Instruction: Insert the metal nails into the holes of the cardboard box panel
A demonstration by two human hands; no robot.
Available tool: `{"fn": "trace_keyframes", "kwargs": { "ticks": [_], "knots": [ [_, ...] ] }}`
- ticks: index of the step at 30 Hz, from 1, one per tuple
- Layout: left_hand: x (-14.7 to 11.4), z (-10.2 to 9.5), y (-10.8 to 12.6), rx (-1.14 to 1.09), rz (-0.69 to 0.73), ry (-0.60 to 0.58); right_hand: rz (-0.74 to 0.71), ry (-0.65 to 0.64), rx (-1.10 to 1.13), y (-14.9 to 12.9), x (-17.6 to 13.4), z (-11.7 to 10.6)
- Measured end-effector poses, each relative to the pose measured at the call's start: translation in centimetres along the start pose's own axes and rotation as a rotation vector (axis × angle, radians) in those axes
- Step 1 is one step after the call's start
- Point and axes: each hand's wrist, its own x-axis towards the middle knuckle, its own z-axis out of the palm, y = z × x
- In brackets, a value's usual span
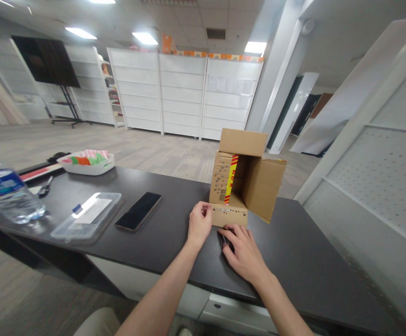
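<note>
An open cardboard box point(220, 177) lies with its opening toward me, its flaps spread. Small studs or holes dot its side panel and its lower flap point(229, 215). At the left edge of that flap is my left hand point(200, 224), thumb and fingertips pinched together; anything between them is too small to make out. My right hand point(243, 252) rests low on the tabletop in front of the flap. Its fingers and thumb curl around a small black object point(227, 242), mostly hidden beneath them, whose kind I cannot tell.
On the dark table point(175, 205) lie a phone point(139, 211) and a clear plastic case point(87, 217). Farther left stand a water bottle point(9, 191), scissors point(45, 186) and a white basket point(87, 167) of colourful packets. A perforated white panel point(392, 158) rises at right.
</note>
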Motion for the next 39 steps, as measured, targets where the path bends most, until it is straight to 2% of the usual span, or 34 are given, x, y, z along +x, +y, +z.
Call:
{"fn": "trace_keyframes", "kwargs": {
  "ticks": [39],
  "knots": [
    [0.09,0.16,-0.46,-0.011,0.011,0.0,-0.102,0.0,0.022,-0.98,0.17,-0.89]
  ]
}}
